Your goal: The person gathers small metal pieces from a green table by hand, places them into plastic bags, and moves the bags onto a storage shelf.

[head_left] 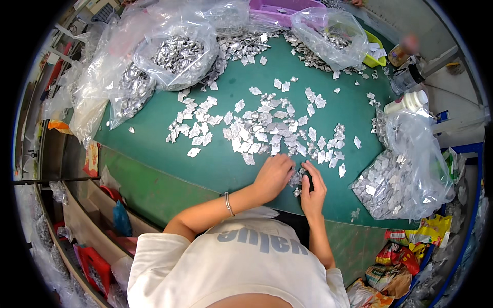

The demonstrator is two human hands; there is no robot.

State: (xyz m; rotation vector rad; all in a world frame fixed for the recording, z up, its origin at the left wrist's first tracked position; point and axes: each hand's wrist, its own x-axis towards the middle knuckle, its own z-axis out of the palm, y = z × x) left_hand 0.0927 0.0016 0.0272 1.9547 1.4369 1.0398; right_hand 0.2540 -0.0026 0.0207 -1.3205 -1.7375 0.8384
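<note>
covering most of the view, a green table (215, 159) is seen strewn with small silvery metal pieces (262, 128), with clear plastic bags (177, 56) of the same pieces along its far edge and another bag (400, 174) at the right. a white bottle (408, 101) lies near that bag, and a purple tray (277, 10) is cut off at the top. the left hand (273, 175) is laid curled over pieces at the near edge; the right hand (312, 189) is closed, perhaps on a dark object, though what is gripped cannot be made out.
</note>
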